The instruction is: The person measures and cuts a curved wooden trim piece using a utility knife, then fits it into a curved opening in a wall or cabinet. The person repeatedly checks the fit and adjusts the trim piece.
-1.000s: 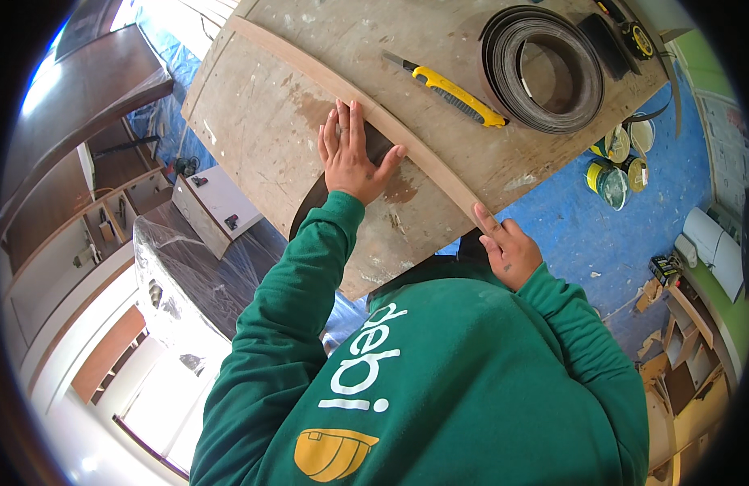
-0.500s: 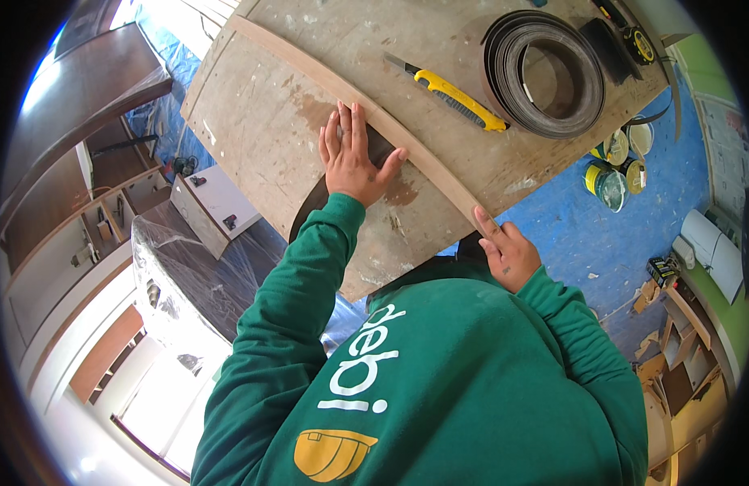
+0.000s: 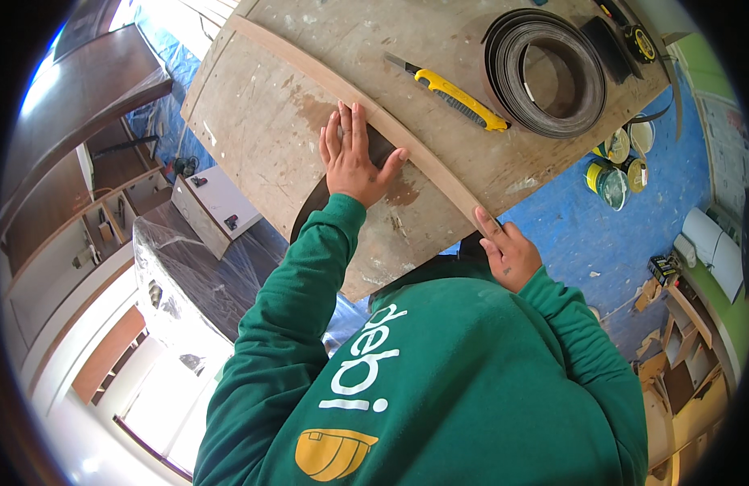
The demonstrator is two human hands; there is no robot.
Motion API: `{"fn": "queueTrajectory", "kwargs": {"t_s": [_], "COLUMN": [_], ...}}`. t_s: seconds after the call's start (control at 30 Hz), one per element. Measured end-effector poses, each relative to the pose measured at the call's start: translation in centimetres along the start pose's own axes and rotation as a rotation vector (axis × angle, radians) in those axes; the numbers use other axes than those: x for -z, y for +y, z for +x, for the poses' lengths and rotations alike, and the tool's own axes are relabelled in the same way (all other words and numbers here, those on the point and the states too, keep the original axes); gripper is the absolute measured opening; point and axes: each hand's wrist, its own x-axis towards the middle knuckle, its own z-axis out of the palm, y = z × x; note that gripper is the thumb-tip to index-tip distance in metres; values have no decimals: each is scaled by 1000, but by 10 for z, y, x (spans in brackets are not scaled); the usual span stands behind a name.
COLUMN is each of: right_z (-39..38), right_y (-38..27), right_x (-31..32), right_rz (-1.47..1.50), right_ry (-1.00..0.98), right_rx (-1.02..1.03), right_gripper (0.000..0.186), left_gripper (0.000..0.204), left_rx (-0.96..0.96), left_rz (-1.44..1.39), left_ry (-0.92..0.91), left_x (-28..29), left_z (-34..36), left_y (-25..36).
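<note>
My right hand (image 3: 508,248) is on the near end of one wood strip (image 3: 435,168); can't tell if clamped. Left hand (image 3: 354,162) flat, fingers slightly apart, over a dark band (image 3: 309,200). Strip lies across bench (image 3: 253,105); probably light, springy, best held by edges. Beyond: one knife (image 3: 459,99), one coil (image 3: 504,77), one tape measure (image 3: 640,44), four tubs (image 3: 609,186).
</note>
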Motion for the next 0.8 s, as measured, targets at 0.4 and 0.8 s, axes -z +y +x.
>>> {"fn": "queueTrajectory", "kwargs": {"t_s": [0.4,0.8], "right_z": [0,0], "right_y": [-1,-1], "right_x": [0,-2], "right_rz": [-16,-9], "right_ry": [8,16], "right_rx": [-9,-6], "right_gripper": [71,71], "left_gripper": [105,108], "left_rx": [-17,-4], "left_rz": [6,-1], "left_ry": [6,-9], "left_x": [1,-2], "left_z": [0,1], "left_y": [0,-2]}}
